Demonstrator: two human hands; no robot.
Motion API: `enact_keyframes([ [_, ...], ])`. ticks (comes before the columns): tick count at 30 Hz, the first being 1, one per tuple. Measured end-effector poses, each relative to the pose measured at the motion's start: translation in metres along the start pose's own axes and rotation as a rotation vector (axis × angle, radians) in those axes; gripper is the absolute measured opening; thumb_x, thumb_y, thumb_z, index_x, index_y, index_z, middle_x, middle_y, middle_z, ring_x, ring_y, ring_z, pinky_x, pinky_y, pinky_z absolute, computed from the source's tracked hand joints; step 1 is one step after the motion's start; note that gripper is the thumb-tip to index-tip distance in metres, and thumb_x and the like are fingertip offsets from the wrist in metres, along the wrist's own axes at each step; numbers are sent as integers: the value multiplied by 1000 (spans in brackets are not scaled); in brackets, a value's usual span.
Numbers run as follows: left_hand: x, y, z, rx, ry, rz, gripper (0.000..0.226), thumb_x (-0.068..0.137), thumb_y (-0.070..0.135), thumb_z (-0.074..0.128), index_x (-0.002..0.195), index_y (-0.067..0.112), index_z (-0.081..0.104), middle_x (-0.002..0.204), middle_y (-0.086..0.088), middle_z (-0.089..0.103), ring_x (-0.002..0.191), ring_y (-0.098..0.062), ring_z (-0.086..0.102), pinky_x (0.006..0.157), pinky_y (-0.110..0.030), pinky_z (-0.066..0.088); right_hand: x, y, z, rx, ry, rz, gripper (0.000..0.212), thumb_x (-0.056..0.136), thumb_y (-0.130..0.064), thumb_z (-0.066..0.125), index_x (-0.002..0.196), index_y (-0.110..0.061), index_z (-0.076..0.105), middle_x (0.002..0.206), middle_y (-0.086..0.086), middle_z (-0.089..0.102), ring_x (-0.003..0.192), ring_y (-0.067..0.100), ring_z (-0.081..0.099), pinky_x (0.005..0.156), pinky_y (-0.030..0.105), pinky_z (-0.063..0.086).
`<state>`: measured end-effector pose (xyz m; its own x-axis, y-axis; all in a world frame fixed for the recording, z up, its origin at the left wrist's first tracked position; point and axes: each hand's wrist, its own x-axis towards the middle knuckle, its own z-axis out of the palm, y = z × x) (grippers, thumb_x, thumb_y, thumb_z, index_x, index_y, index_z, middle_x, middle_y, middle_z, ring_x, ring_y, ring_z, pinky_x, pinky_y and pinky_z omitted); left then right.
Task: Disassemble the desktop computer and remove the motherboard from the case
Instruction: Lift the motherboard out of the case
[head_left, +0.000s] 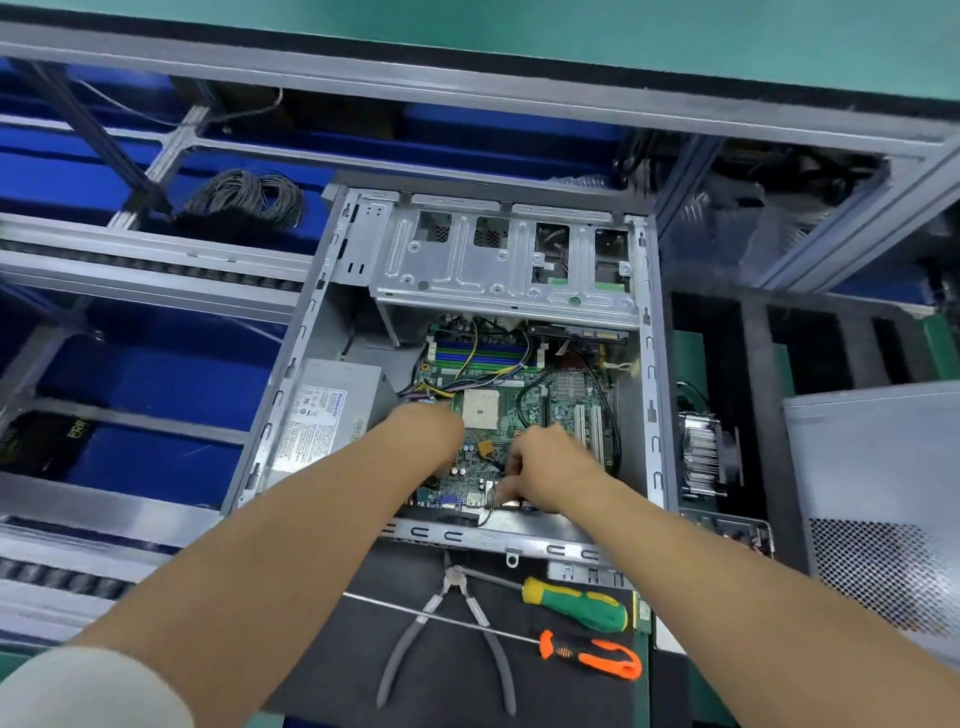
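**Both hands inside the open case, on the motherboard**

The motherboard (514, 410) lies flat on the floor of the open desktop case (647, 364), in the case's near right part, green face up, with its bare square CPU socket (480, 408) near the board's middle. The right hand (545, 462) sits over the board's near edge, just right of the socket; its fingers are curled down at a black cable (485, 514) by the rear ports, and whether they actually pinch it cannot be told. The left hand (431, 436) reaches in over the board's left side, next to the socket; its fingers are turned away under the hand, so how far it is open, or whether it holds anything, cannot be told.

Left of the motherboard, inside the case, is the grey power supply (322, 410) with its label up. Beyond the board, at the case's far end, sits the metal drive cage (498, 260). Yellow and black wires (467, 358) cross the board's far part over the blue memory slots.

Outside the case, nearer than the motherboard, pliers (457, 618) with grey handles lie on a black mat (415, 686), beside a green-handled screwdriver (576, 603) and an orange-handled screwdriver (592, 657). Right of the case lie a finned heatsink (704, 452) and, farther right, a perforated side panel (878, 499).
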<state>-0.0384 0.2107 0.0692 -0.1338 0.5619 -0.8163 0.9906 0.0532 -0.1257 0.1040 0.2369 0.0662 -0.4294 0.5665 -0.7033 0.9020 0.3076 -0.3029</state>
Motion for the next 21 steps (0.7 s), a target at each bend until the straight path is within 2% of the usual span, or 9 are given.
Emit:
enact_keyframes([
  [2, -3, 0, -3, 14, -28, -1, 41, 93, 29, 65, 124, 4, 56, 121, -6, 61, 65, -17, 55, 55, -28, 47, 2, -1, 3, -17, 27, 21, 35, 76, -39, 80, 96, -12, 70, 97, 4, 67, 88, 24, 65, 82, 39, 56],
  [3, -5, 0, -4, 27, -33, 3, 41, 94, 30, 63, 125, 4, 56, 121, -6, 62, 62, -16, 53, 56, -28, 47, 3, -2, 4, -34, 42, 34, 35, 77, -38, 80, 99, -12, 69, 101, 5, 66, 90, 26, 65, 82, 38, 55],
  [6, -4, 1, 0, 62, -15, 52, 38, 96, 30, 60, 122, 2, 59, 121, -8, 62, 95, -23, 62, 84, -34, 50, 6, -4, 6, -111, 62, 60, 34, 84, -32, 75, 111, -15, 64, 112, 7, 59, 101, 30, 61, 84, 39, 52],
  [7, -6, 0, 3, 59, -1, 70, 34, 96, 28, 60, 118, 2, 60, 118, -8, 62, 96, -24, 60, 86, -34, 50, 7, -5, 7, -125, 66, 64, 30, 86, -26, 72, 113, -15, 63, 113, 7, 58, 102, 30, 61, 83, 39, 52],
  [10, -12, -3, 10, 35, 70, 106, 21, 95, 20, 59, 108, 3, 61, 112, -10, 63, 86, -23, 56, 82, -34, 53, 9, -7, 8, -149, 82, 72, 21, 89, -16, 67, 110, -12, 64, 109, 6, 61, 97, 28, 62, 77, 37, 49],
  [14, -26, -2, 16, 49, 179, 99, 18, 97, 14, 54, 113, 6, 57, 112, -13, 60, 102, -30, 61, 80, -41, 54, 12, -7, 11, -184, 95, 66, 21, 88, -17, 68, 108, -12, 62, 107, 7, 60, 97, 28, 63, 75, 37, 49],
  [17, -37, 0, 19, 52, 239, 85, 20, 93, 6, 50, 111, 7, 57, 111, -13, 61, 102, -32, 61, 74, -41, 50, 13, -8, 14, -209, 122, 56, 18, 88, -14, 65, 106, -12, 62, 105, 7, 62, 99, 29, 63, 73, 36, 47],
  [21, -50, -6, 15, 74, 372, 104, 17, 93, 10, 52, 110, 11, 54, 106, -10, 62, 99, -32, 62, 65, -38, 40, 16, -7, 14, -217, 124, 45, 19, 88, -11, 62, 107, -12, 62, 95, 7, 54, 98, 30, 62, 71, 36, 46],
])
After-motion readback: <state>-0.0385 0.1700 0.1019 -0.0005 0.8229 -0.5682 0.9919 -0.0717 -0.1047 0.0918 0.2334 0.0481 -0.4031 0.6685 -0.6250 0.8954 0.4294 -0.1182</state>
